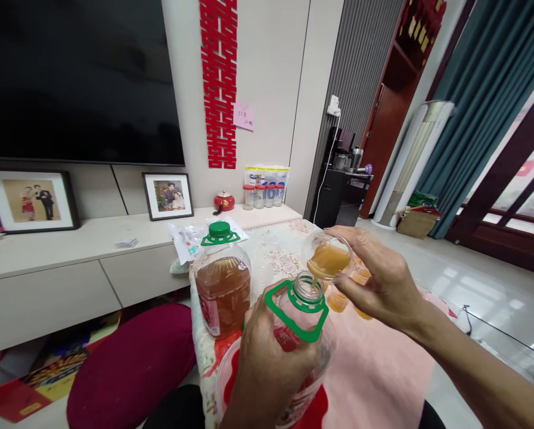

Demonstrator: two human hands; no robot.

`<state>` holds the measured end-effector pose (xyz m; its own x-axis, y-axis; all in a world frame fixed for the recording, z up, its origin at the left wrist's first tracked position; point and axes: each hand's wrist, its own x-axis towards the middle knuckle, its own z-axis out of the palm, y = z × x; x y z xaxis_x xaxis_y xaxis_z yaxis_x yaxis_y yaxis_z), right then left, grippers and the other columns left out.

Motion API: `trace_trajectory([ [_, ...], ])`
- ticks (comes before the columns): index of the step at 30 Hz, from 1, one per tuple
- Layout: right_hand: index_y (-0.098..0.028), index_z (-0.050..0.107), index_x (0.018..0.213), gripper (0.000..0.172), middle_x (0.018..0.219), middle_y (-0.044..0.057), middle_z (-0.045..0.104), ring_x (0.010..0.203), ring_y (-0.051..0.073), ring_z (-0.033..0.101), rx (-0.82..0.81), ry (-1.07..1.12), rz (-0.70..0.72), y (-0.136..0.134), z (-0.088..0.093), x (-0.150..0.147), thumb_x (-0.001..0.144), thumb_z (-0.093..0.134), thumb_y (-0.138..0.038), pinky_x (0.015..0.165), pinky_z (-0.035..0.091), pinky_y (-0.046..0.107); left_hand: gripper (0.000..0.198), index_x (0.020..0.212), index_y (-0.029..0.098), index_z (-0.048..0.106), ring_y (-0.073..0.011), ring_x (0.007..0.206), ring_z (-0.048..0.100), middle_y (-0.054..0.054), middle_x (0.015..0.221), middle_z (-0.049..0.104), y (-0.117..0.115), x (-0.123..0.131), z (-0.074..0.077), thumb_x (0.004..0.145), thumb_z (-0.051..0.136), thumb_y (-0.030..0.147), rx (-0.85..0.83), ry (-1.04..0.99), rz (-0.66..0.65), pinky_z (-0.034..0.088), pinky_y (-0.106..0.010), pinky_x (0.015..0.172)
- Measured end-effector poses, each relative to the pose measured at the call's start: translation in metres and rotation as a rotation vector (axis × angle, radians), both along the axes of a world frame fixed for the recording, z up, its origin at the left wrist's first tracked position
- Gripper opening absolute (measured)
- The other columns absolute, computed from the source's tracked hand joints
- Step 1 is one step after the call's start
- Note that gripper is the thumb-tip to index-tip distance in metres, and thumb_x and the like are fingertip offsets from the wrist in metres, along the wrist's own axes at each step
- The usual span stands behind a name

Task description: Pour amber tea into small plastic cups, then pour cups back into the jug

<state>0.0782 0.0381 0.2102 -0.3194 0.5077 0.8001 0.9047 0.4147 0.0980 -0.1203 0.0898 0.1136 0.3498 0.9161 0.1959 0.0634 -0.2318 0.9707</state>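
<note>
My left hand (273,363) is wrapped round the upper part of a clear plastic jug (327,351) with a green carrying handle and an uncapped mouth. The jug stands over a red and white basin or tray (224,366), partly hidden by my arm. In my right hand (378,280) is a clear plastic cup (330,257), tipped toward the jug's mouth with amber liquid inside; a thin stream appears to run into the neck. To the left stands a second jug (224,292), green-capped and largely filled with brown liquid. Several amber-filled containers (337,301) sit behind my right hand.
A flowered cloth and a pink cloth (383,363) cover the table. Behind it, a white cabinet (106,244) carries framed photos (168,195), a red pot (223,201) and several red-lidded jars (258,196). A maroon round cushion (135,363) is at the left.
</note>
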Motion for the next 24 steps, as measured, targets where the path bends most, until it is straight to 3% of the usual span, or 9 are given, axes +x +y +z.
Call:
trace_trajectory([
  [15,0.0,0.065,0.135,0.051,0.126,0.022,0.076,0.125,0.026,0.071,0.061,-0.11,-0.007,-0.0006,0.0071,-0.0033,0.084,0.063,-0.003,0.108,0.059,0.038,0.05,0.128,0.032,0.076,-0.0288,0.123,0.07,-0.005,0.127,0.076,0.0031,0.0009,-0.0058,0.078,0.077,0.038,0.051,0.019,0.013,0.055,-0.054,0.115],
  [24,0.004,0.065,0.136,0.047,0.126,0.024,0.073,0.127,0.026,0.067,0.06,-0.143,-0.003,-0.0005,0.0091,-0.0027,0.09,0.068,-0.005,0.111,0.055,0.037,0.052,0.123,0.032,0.077,-0.0283,0.12,0.073,-0.003,0.12,0.077,0.0025,0.0012,-0.0058,0.072,0.079,0.031,0.029,0.003,0.02,0.057,-0.052,0.114],
])
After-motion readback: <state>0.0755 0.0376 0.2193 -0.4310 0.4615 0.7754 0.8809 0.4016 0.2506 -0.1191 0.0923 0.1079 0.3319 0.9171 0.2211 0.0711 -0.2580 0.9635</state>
